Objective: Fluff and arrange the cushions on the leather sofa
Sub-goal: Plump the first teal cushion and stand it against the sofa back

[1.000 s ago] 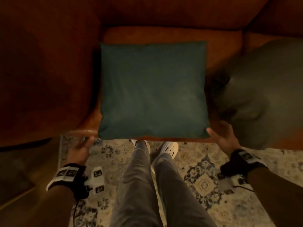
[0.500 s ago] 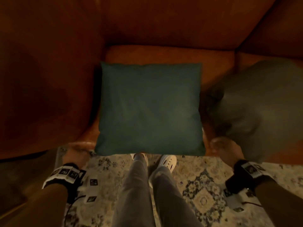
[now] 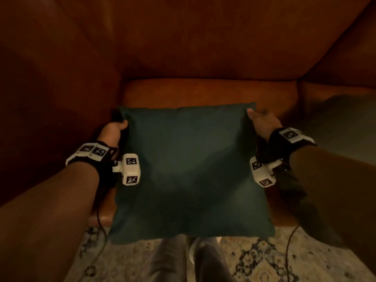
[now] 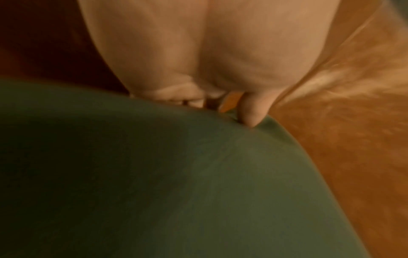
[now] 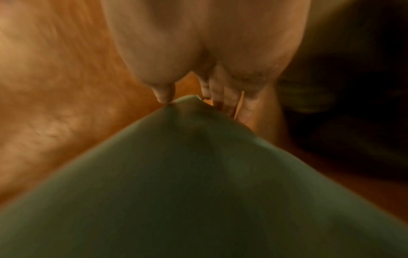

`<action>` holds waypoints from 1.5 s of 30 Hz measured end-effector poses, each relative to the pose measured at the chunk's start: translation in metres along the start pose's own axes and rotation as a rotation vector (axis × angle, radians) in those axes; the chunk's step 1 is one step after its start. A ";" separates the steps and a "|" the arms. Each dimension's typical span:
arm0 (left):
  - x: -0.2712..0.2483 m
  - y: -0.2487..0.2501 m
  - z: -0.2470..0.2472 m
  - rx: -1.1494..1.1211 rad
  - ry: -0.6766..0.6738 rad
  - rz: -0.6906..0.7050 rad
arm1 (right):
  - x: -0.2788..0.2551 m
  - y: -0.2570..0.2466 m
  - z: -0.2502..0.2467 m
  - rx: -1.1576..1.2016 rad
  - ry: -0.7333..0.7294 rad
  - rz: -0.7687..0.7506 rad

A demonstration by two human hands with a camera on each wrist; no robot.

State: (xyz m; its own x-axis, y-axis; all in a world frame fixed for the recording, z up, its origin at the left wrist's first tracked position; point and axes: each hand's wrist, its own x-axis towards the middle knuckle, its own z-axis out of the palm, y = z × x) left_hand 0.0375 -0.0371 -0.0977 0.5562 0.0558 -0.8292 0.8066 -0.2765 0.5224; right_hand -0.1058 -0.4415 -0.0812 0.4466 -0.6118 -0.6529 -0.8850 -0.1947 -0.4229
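Teal cushion [image 3: 189,169] lies flat on the sofa [image 3: 203,90] seat, square to the person. Left hand [image 3: 112,131] and right hand [image 3: 264,123] each pinch one far corner, equally near.

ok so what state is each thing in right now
teal cushion, lying flat over the sofa seat, near edge past the seat front, held at both far corners
left hand, grips the far left corner, thumb on top
right hand, holds the far right corner between thumb and fingers
grey cushion, lying right of it, untouched
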 end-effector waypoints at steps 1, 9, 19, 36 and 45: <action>0.001 0.009 0.005 -0.041 -0.007 -0.004 | 0.012 -0.007 0.001 -0.002 -0.015 -0.006; 0.027 0.054 0.015 -0.051 0.101 0.043 | 0.043 -0.031 -0.009 0.136 -0.097 0.111; 0.038 0.095 0.015 0.654 0.219 0.274 | 0.049 -0.035 -0.026 0.296 0.074 0.015; -0.073 0.198 -0.014 0.995 0.409 1.370 | -0.030 -0.092 -0.140 0.467 0.029 -0.500; -0.070 0.265 -0.016 0.396 0.340 0.810 | -0.021 -0.158 -0.163 0.533 0.155 -0.509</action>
State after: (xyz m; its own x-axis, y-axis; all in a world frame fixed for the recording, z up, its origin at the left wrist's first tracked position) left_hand 0.2156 -0.0992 0.1016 0.9930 -0.0363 -0.1121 0.0612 -0.6537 0.7543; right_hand 0.0028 -0.5231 0.1015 0.7250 -0.6541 -0.2156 -0.3725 -0.1091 -0.9216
